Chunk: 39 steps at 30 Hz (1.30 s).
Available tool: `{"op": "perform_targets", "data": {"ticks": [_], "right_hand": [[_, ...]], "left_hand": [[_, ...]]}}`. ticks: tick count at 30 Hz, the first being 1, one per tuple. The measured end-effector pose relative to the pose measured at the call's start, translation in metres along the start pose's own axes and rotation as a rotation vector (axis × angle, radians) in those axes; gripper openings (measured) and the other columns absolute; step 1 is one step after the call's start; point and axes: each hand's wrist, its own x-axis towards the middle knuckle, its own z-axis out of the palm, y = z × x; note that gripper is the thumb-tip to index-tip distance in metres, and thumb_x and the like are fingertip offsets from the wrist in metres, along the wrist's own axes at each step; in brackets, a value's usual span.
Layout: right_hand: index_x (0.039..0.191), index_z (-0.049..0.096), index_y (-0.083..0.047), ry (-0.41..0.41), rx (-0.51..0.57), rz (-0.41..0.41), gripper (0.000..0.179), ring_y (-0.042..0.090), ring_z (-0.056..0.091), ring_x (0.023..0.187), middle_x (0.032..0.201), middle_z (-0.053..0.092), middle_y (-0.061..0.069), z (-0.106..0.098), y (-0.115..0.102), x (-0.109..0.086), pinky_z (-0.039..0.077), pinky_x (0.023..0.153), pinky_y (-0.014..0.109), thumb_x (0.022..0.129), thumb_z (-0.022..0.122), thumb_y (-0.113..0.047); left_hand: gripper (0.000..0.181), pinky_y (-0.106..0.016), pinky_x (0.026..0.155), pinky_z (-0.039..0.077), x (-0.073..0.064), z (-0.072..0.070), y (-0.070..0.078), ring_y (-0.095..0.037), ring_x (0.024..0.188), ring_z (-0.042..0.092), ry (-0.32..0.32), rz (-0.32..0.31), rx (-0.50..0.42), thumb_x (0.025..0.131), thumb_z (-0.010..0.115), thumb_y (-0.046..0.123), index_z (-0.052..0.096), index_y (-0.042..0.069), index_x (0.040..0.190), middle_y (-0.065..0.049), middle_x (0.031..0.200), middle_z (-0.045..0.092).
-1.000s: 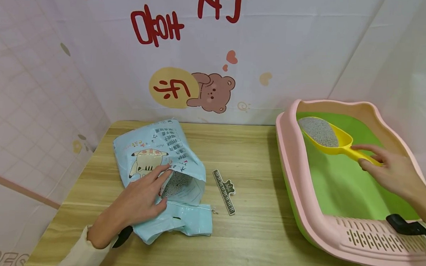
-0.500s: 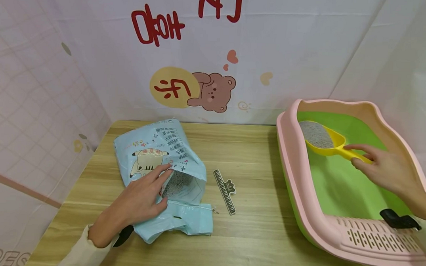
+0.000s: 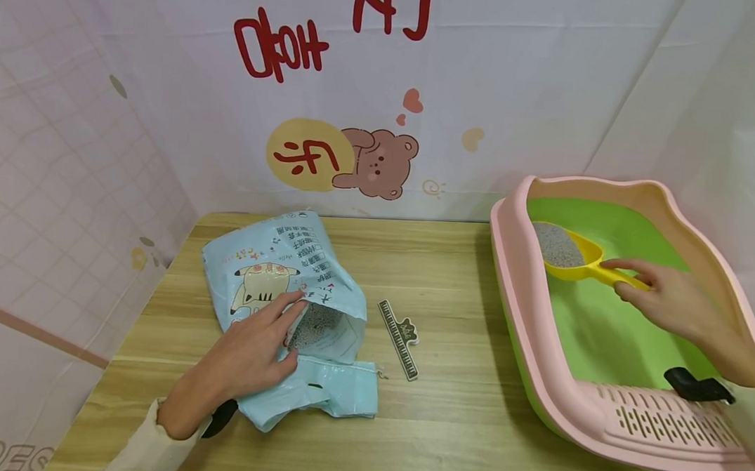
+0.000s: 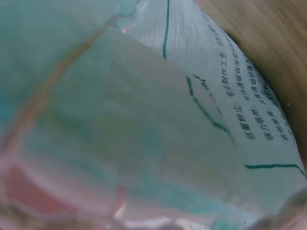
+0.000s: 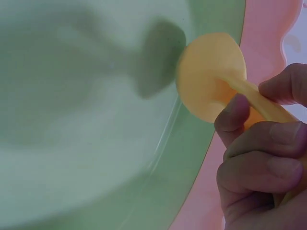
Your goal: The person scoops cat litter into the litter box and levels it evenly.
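I judged scoop (image 3: 587, 249) stiff, nose-heavy beyond right hand (image 3: 675, 294), clamped on handle (image 3: 612, 277), best hold; left hand (image 3: 252, 353) lay spread on bag (image 3: 300, 260).

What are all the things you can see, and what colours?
Table: one, brown, underneath
Bag: one, light blue, table's left
Tub: one, pink and green, table's right
Scoop: one, yellow, over the tub's inside
Granules: many, grey, in bag and scoop
Clip: one, black and white, beside bag
Walls: at least two, pale, behind and left
Prints: several, red, brown, yellow, on walls
Sleeves: two, cream, lower left, lower right
Wrist pieces: two, black, beside the sleeves
Left hand: one, at the bag's mouth
Right hand: one, gripping the scoop's handle
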Motion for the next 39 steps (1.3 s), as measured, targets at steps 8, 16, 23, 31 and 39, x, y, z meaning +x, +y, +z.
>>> {"op": "perform_targets", "data": {"ticks": [8,16,23,31,39], "right_hand": [[0.142,0.069,0.0,-0.027,-0.027,-0.039,0.039,0.009,0.039,0.05,0.087,0.076,0.002,-0.004,-0.002,0.003,0.033,0.044,0.029,0.106,0.061,-0.013],[0.135,0.071,0.008,-0.095,-0.058,-0.127,0.033,0.004,0.043,0.054,0.082,0.075,-0.003,-0.016,-0.01,0.01,0.034,0.048,0.028,0.105,0.062,-0.003],[0.138,0.07,0.009,-0.188,-0.101,-0.066,0.036,0.007,0.049,0.058,0.086,0.077,-0.001,-0.038,-0.018,0.012,0.035,0.049,0.028,0.106,0.062,-0.006],[0.143,0.066,0.009,-0.285,-0.162,0.027,0.039,0.01,0.054,0.07,0.091,0.076,0.001,-0.063,-0.019,0.004,0.039,0.058,0.03,0.11,0.058,-0.009],[0.141,0.065,0.012,-0.287,-0.223,0.073,0.04,0.015,0.049,0.064,0.083,0.074,0.001,-0.075,-0.006,-0.004,0.033,0.058,0.03,0.108,0.06,-0.01]], "left_hand": [[0.072,-0.046,0.075,0.058,0.001,0.001,0.0,-0.017,0.096,0.065,-0.003,0.003,0.003,0.088,0.078,0.014,0.057,-0.003,0.155,-0.016,0.165,0.049],[0.072,-0.046,0.075,0.058,0.001,0.0,0.001,-0.019,0.097,0.066,-0.003,0.0,0.006,0.087,0.078,0.014,0.058,-0.003,0.154,-0.018,0.164,0.05],[0.071,-0.047,0.077,0.059,0.0,0.0,0.0,-0.018,0.095,0.066,-0.001,-0.003,0.017,0.088,0.079,0.014,0.058,-0.004,0.153,-0.019,0.163,0.051],[0.072,-0.041,0.073,0.057,0.0,-0.003,-0.001,-0.008,0.085,0.061,-0.001,-0.001,0.016,0.087,0.079,0.015,0.058,-0.002,0.154,-0.017,0.163,0.05],[0.071,-0.04,0.071,0.056,0.0,-0.003,-0.002,-0.008,0.084,0.059,0.001,0.0,0.021,0.088,0.079,0.015,0.058,-0.002,0.154,-0.017,0.163,0.051]]}}
